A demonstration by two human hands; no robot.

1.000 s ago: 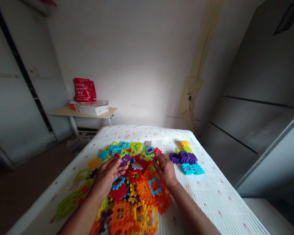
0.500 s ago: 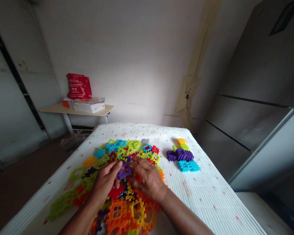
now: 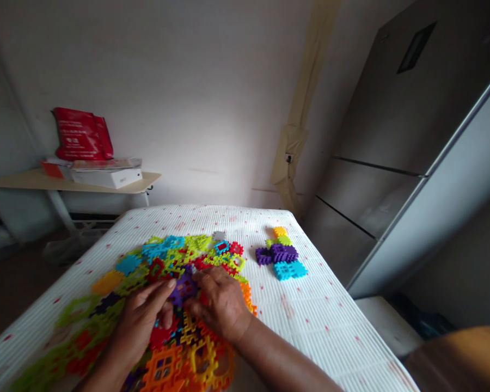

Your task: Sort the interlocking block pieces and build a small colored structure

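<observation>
Over a heap of colourful interlocking plastic building pieces, a purple window piece (image 3: 183, 288) with square openings sits between my two hands. My left hand (image 3: 145, 305) has its thumb and fingers closed at the left edge of that piece. On the right edge, my right hand (image 3: 220, 302) has its curled fingers gripping the piece from above. My fingers partly cover it. Just below lie an orange window piece (image 3: 162, 367), a yellow frame piece (image 3: 204, 354) and a red piece (image 3: 163, 332).
Right of the heap, purple (image 3: 283, 252), blue (image 3: 289, 270) and yellow (image 3: 280, 232) pieces lie grouped on the white spotted cloth (image 3: 306, 321). A side table (image 3: 20, 181) bears a red bag (image 3: 81, 136) and a white box (image 3: 108, 177). A refrigerator (image 3: 371, 136) stands at right.
The view has turned to the right, so everything appears shifted left. Both hands stay at the purple window piece. An orange-brown shape has come in at the lower right edge.
</observation>
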